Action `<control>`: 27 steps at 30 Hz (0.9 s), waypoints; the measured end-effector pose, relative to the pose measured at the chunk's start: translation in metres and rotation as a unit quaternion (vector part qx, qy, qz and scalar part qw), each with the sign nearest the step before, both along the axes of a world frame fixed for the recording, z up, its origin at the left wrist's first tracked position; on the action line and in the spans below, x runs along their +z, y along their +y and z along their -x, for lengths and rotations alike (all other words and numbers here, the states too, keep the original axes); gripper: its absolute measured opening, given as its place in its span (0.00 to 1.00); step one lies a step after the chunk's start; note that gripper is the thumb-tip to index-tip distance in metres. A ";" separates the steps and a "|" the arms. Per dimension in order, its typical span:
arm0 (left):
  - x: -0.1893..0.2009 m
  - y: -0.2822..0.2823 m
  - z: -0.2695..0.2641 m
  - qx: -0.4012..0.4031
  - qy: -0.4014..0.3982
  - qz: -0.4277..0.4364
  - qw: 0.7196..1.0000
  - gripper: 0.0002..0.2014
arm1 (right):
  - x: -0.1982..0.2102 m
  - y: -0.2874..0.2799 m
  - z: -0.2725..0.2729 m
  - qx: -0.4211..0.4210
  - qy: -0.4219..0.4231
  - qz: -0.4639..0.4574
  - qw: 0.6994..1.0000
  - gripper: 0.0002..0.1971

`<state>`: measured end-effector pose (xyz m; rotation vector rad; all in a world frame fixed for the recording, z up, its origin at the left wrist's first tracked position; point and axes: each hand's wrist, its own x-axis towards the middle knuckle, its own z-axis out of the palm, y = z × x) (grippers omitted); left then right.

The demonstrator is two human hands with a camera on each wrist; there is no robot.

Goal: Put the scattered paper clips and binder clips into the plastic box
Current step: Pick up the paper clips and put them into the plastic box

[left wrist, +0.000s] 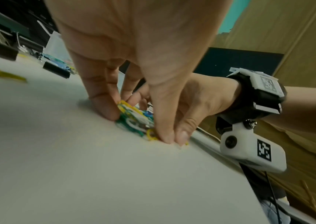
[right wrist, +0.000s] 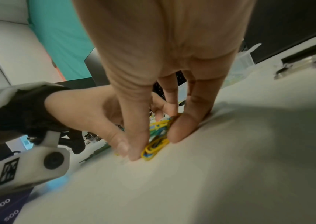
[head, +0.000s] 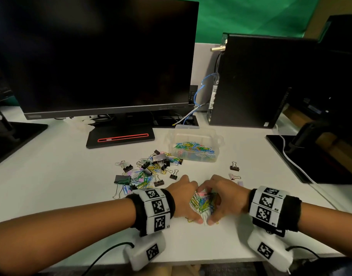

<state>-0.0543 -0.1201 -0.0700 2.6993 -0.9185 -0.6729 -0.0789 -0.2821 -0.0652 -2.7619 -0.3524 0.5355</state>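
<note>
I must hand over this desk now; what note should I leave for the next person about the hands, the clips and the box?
Left hand and right hand: both cupped together around one bunch of coloured paper clips on the white desk, thumbs touching near the edge; the grip is closing, the bunch not yet lifted.
Plastic box: open, behind the hands, already holding many paper clips.
Left to do: carry this bunch to the box; then the mixed pile of paper clips and binder clips left of the box; then the stray binder clips on the right.
</note>
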 end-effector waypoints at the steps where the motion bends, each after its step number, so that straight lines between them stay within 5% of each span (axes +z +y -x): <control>1: -0.001 -0.002 -0.002 0.005 0.000 0.008 1.000 0.36 | -0.001 0.001 -0.002 -0.010 -0.004 -0.013 1.000 0.37; 11: -0.003 -0.005 -0.023 0.019 -0.022 0.060 0.998 0.14 | -0.005 0.004 -0.016 -0.086 0.041 -0.099 0.991 0.10; 21: 0.007 0.007 -0.070 0.065 0.035 0.167 0.983 0.08 | 0.004 -0.018 -0.048 -0.143 0.045 -0.162 0.975 0.03; 27: 0.025 0.000 -0.114 0.119 -0.007 0.245 0.962 0.06 | 0.033 -0.027 -0.084 -0.165 0.006 -0.241 0.956 0.07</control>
